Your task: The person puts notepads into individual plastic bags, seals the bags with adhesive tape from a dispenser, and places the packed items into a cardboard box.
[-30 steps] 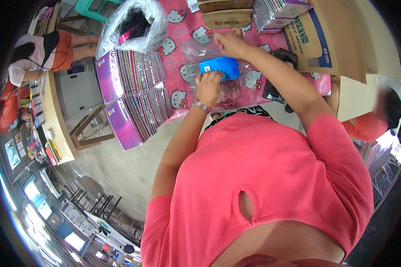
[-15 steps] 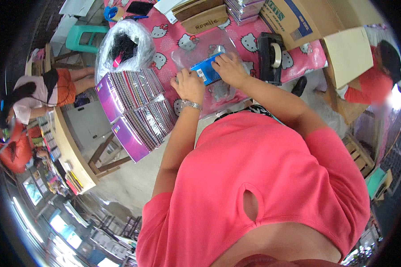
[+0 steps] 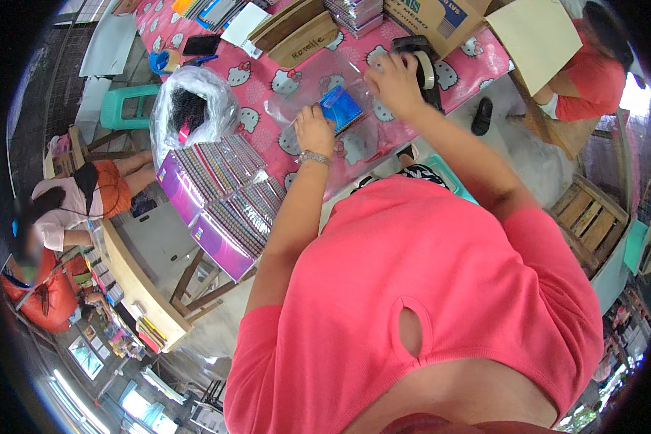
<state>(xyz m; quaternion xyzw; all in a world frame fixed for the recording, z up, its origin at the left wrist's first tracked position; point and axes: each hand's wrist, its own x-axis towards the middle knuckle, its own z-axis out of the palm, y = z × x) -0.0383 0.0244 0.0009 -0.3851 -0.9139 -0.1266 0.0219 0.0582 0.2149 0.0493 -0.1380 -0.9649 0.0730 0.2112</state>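
Note:
A small blue spiral notebook [image 3: 342,108] lies on a clear plastic sheet [image 3: 286,108] on the table. My left hand [image 3: 315,132] is closed at the notebook's left edge, its fingers bent over that side and the plastic. Off to the right, my right hand [image 3: 396,85] is raised with its fingers apart beside a black tape dispenser [image 3: 432,94] holding a pale roll. Whether its fingertips touch the tape cannot be made out.
Wrapped stacks of purple notebooks [image 3: 220,184] stand left of my left arm, below a clear plastic bag [image 3: 224,98] with something black inside. Behind are a cardboard holder [image 3: 304,47], more stacked notebooks [image 3: 354,16] and a carton [image 3: 441,25]. Other people are at both sides.
My right hand has left the notebook and moved right to the tape dispenser. My left hand stays at the notebook's left side. The whole view has shifted somewhat.

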